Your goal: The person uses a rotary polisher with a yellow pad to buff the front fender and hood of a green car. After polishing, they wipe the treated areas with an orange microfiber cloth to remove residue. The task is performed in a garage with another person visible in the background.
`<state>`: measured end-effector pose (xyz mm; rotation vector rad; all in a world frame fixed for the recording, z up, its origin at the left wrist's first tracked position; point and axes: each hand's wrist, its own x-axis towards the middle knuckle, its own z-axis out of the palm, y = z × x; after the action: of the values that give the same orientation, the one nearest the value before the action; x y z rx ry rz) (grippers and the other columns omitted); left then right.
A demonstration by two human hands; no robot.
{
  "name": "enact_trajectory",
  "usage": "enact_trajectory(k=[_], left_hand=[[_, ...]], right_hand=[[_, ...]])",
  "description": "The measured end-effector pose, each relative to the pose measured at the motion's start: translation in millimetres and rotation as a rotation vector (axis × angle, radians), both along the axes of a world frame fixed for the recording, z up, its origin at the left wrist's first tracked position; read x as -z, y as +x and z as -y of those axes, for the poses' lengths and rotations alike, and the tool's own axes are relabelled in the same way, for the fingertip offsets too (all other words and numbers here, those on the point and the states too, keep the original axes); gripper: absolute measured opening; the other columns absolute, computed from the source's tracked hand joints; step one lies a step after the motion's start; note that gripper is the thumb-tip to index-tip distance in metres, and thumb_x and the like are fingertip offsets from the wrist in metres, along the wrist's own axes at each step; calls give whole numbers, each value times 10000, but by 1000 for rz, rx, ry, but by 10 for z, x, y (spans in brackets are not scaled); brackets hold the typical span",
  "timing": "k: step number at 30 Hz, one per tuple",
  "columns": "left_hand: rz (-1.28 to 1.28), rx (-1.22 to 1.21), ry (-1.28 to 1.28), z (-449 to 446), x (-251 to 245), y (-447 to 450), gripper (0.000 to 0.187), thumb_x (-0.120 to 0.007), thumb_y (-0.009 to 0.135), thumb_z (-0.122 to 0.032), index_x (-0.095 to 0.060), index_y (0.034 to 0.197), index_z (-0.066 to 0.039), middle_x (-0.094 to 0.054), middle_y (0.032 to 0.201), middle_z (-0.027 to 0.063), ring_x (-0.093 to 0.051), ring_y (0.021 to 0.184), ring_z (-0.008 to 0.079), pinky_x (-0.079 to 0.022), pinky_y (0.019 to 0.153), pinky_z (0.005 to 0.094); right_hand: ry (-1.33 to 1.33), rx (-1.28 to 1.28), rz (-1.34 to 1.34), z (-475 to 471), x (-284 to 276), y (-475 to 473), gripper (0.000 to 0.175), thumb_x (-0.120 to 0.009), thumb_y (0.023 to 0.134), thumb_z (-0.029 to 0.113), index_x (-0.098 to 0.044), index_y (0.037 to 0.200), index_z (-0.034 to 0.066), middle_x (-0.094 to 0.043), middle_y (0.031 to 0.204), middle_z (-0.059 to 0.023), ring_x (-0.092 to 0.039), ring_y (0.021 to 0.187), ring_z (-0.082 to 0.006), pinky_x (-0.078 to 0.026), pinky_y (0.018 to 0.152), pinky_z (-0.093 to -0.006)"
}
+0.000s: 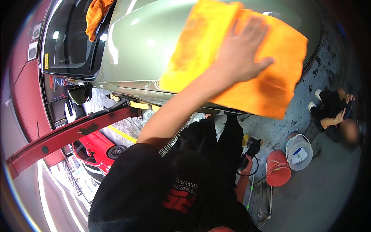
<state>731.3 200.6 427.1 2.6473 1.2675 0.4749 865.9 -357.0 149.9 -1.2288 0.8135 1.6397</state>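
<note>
My left hand (pixel 242 50) lies flat on a large orange microfibre cloth (pixel 200 37), its fingers slightly apart and blurred. Beneath the cloth is the glossy green bonnet (pixel 145 37) of a car. One part of the cloth hangs past the bonnet's near edge. Low beside my right leg, my right hand (pixel 247 165) grips a black power polisher (pixel 254 146) with a yellow pad (pixel 245 141). A black cord loops from the tool.
A second orange cloth (pixel 97 18) rests by the windscreen (pixel 68 37). At left stand a red lift post (pixel 78 133) and a red car (pixel 94 149). A red bucket (pixel 278 171) and a clear bucket (pixel 300 153) are at right, near another person (pixel 333 113).
</note>
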Motion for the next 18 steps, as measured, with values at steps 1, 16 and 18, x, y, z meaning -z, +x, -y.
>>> enact_trajectory(k=[1,16,18], left_hand=[[-59,-54,-31,118,-233,-387,893,-570,1059,-634,-377,1728,-75,-325,1808,175,-237,1700,326,-148,1379,558],[-205,71,-149,-493,-476,-1158,918,-496,1050,-571,-229,1779,-80,-168,1857,170,-95,1728,342,-56,1393,531],[-312,180,-71,-785,-457,-269,856,-501,1103,-580,-263,1774,-106,-202,1855,130,-125,1726,278,-49,1398,500]], right_hand=[[-19,-14,-9,19,41,7,166,-756,941,170,-703,1061,69,-732,912,-55,-737,808,-220,-646,763,-353],[-55,17,224,-129,21,-7,247,-780,877,124,-690,1070,-1,-715,860,-103,-727,703,-237,-625,654,-357],[-83,85,223,-236,-103,-73,240,-781,877,126,-684,1044,-16,-715,854,-116,-737,702,-249,-631,642,-367]])
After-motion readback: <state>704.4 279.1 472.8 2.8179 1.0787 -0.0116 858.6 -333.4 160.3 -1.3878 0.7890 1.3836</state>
